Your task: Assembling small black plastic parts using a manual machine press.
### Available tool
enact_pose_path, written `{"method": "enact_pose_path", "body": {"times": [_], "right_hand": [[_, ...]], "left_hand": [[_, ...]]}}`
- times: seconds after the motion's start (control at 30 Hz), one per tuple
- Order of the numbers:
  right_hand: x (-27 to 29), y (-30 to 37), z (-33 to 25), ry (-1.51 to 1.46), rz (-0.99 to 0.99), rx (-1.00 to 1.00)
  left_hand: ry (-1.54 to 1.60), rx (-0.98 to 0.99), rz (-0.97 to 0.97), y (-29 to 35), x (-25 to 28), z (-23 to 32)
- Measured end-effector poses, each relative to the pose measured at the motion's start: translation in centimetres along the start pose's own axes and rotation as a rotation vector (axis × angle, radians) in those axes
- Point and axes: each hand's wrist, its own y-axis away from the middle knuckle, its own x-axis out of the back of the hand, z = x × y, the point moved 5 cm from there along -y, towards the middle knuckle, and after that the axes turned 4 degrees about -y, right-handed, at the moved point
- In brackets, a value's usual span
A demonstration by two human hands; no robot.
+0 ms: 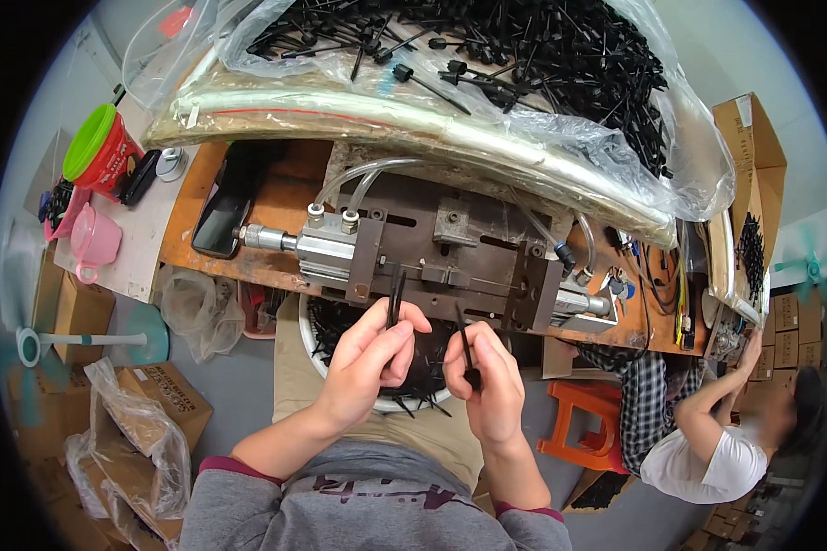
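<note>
Black plastic sticks (396, 296) are poking up from the left hand (368, 356), whose thumb and fingers are pinching them just in front of a metal clamp; how many it is holding is hard to tell. Beside it, at three o'clock, the right hand (489, 387) is gripping one more black stick (465, 336), its tip leaning toward eleven o'clock and its thick end sitting low among the curled fingers. Both hands are closing on their pieces, well clear of each other. Beneath them a white tub (305, 332) is holding a pile of similar black parts.

At twelve o'clock from the hands, the dark metal clamp (409, 230) is resting on the wooden counter (280, 188), with clear hoses (363, 167) curving over its left end. Farther out at twelve, a big plastic-lined container (413, 129) is brimming with loose black sticks. At ten o'clock a phone (219, 219) is lying on the counter, and beyond it a red bucket (106, 163) and a pink cup (96, 236) are standing. Cardboard boxes (173, 393) are sitting at nine o'clock. Toward four o'clock, near an orange stool (574, 424), another person (708, 464) is reaching up.
</note>
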Motion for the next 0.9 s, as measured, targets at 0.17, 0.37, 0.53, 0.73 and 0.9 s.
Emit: {"method": "enact_pose_path", "body": {"times": [0.17, 0.37, 0.53, 0.73, 0.9], "right_hand": [[0.1, 0.9, -0.4, 0.121, -0.002, 0.025], [-1.2, 1.8, -0.3, 0.144, -0.035, 0.048], [-0.9, 2.5, -1.2, 0.052, -0.046, 0.315], [0.8, 2.8, -2.7, 0.683, -0.034, 0.606], [0.2, 0.9, -2.3, 1.047, 0.107, 0.781]], "left_hand": [[-0.054, -0.036, 0.043, 0.3, 0.5, 0.2], [-0.126, -0.040, -0.051, 0.0, -0.4, -0.1], [-0.088, 0.025, -0.027, -0.4, 1.0, 0.1], [-0.151, -0.011, -0.028, 0.7, 1.6, -0.7], [-0.034, 0.011, -0.046, 2.1, 2.5, -2.3]]}}
